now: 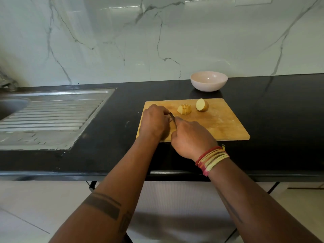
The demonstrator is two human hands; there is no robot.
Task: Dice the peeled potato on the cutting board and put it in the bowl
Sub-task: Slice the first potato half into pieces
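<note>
On the black counter lay a wooden cutting board, and both hands worked over its near left corner. The left hand rested knuckles-up on the board with its fingers curled downward over something; what lay beneath them was hidden, so I could not tell whether they gripped a potato piece or only pressed on it. The right hand, with red and yellow threads wound round its wrist, had its fingers curled tightly around a knife, of which only a short dark stretch showed between the two hands, angled up toward the left hand's fingers.

Farther back on the board, apart from the hands, sat a potato piece cut into slices that stood packed together. Just to its right, a potato half rested with its pale cut face turned toward the left. Behind the board, near the marble wall, stood a pale bowl, well apart from the potato. At the left, set into the counter, were a steel drainboard and the edge of a sink.
</note>
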